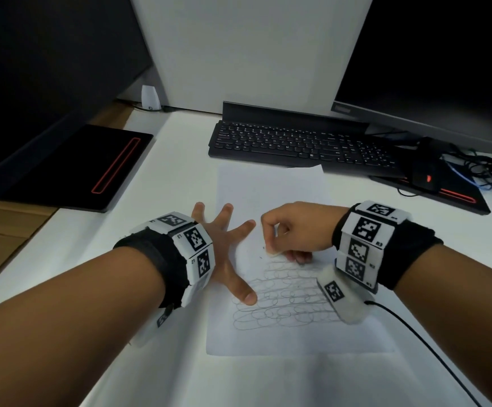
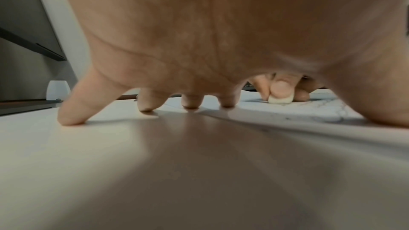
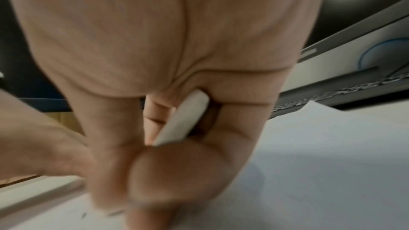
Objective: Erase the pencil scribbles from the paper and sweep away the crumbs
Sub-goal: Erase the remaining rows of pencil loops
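A white sheet of paper (image 1: 271, 189) lies on the desk with looping pencil scribbles (image 1: 286, 301) across its lower half. My left hand (image 1: 224, 245) is spread flat, fingertips (image 2: 70, 118) and thumb pressing the sheet's left edge. My right hand (image 1: 294, 230) pinches a white eraser (image 1: 272, 253) and presses it on the paper just above the scribbles. From the left wrist the eraser (image 2: 281, 100) shows under a thumb; from the right wrist the eraser (image 3: 183, 120) sits among curled fingers. A few dark crumbs (image 1: 261, 256) lie beside it.
A black keyboard (image 1: 303, 145) sits just beyond the paper. Monitor bases stand at left (image 1: 77, 168) and right (image 1: 441, 189), with tangled cables (image 1: 485, 171) at far right. A black wire (image 1: 415, 339) trails from my right wrist. A small white device (image 1: 150, 98) stands at the back.
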Demonstrator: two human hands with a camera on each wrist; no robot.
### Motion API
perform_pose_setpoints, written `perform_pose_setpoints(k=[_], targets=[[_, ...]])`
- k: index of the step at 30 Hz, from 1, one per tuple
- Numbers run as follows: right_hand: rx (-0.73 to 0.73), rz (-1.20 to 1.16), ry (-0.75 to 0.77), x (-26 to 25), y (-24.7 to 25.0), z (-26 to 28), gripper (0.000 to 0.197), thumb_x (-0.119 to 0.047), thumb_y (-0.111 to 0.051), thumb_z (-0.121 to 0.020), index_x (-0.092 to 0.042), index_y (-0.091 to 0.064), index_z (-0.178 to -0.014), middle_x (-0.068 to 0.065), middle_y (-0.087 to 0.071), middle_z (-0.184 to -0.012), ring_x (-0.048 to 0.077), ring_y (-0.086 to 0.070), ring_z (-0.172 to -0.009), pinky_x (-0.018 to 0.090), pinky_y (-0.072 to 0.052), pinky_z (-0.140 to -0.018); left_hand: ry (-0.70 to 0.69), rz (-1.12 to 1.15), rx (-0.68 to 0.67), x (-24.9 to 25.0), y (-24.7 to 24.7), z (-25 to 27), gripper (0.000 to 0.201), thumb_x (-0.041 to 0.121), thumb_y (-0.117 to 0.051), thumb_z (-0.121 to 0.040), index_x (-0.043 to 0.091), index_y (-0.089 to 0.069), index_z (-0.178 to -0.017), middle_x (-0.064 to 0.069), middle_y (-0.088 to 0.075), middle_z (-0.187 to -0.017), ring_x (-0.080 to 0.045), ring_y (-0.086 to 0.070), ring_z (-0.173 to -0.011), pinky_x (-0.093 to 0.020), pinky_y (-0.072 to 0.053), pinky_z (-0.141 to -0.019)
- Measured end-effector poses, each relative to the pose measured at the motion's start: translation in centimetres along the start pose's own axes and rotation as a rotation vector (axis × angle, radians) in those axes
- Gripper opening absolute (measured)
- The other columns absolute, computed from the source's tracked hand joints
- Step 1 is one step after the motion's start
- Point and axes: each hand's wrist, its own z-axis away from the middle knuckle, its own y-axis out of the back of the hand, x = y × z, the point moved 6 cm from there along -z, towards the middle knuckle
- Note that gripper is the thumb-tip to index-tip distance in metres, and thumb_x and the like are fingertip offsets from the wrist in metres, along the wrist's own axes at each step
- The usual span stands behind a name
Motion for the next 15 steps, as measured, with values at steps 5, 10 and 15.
perform_pose_setpoints(k=[5,10,15], targets=[[-0.082,0.082,0.053,-1.0,-1.6,0.2,0.012,-0.024,-0.064,-0.093,-0.018,-0.058,-0.084,0.001,-0.067,-0.065,0.014,-0.061,-0.051,0.027,-0.054,-0.060,-0.004,-0.010,-0.006,0.0,0.1,0.1,0.126,0.081,-0.063,-0.063,0.046,0.024,-0.147,0.001,0.031,-0.158,-0.047,0.026,-0.141,-0.065,-0.004,-0.112],[0.043,0.078,0.004,-0.2,0.5,0.0,0.007,-0.019,-0.063,-0.092,-0.015,-0.060,-0.087,0.001,-0.067,-0.064,0.014,-0.060,-0.050,0.028,-0.054,-0.062,0.001,0.000,-0.002,0.0,0.0,0.0,0.128,0.084,-0.063,-0.061,0.047,0.025,-0.146,0.002,0.031,-0.158,-0.048,0.025,-0.141,-0.067,-0.004,-0.111],[-0.055,0.124,0.053,-0.7,-1.0,0.3,0.009,-0.023,-0.066,-0.091,-0.018,-0.061,-0.085,-0.001,-0.068,-0.065,0.010,-0.060,-0.050,0.027,-0.053,-0.060,-0.006,-0.004,-0.004,0.0,0.1,0.0,0.127,0.082,-0.064,-0.062,0.047,0.024,-0.146,0.001,0.031,-0.158,-0.048,0.026,-0.141,-0.066,-0.004,-0.111]])
